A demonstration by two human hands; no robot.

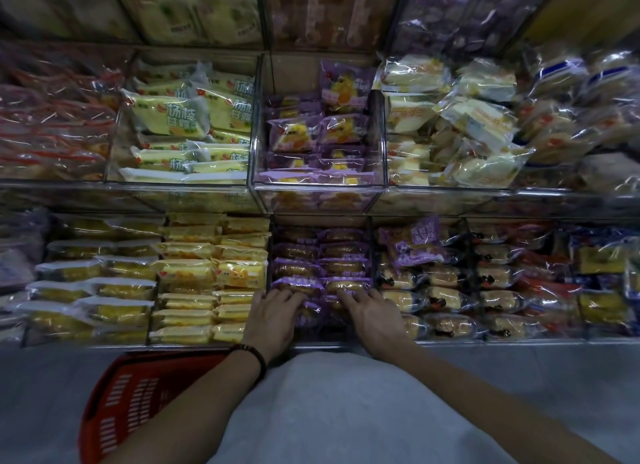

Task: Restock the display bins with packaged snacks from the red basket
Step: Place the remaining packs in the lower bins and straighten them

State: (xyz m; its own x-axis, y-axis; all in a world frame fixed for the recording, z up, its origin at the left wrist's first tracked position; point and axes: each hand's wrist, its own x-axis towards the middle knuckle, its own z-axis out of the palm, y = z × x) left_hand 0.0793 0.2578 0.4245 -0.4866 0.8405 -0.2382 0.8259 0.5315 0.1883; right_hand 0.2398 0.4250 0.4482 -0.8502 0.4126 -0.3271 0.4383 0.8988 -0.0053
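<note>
Both hands lie in the lower middle display bin [270, 255], which is filled with two rows of purple snack packs [318, 267]. My left hand [273, 316] rests flat on the front packs of the left row, fingers spread. On the front packs of the right row, my right hand [372, 316] presses down with straight fingers. Neither hand grips a pack. The red basket [128, 401] stands on the floor at the lower left, partly hidden behind my left forearm; its inside is not visible.
Yellow packs [211, 276] fill the bins to the left, and orange-brown cake packs [440, 297] fill those to the right. A clear upper bin [317, 186] holds purple and yellow packs. My pale clothing [329, 411] covers the lower centre. Grey floor lies on both sides.
</note>
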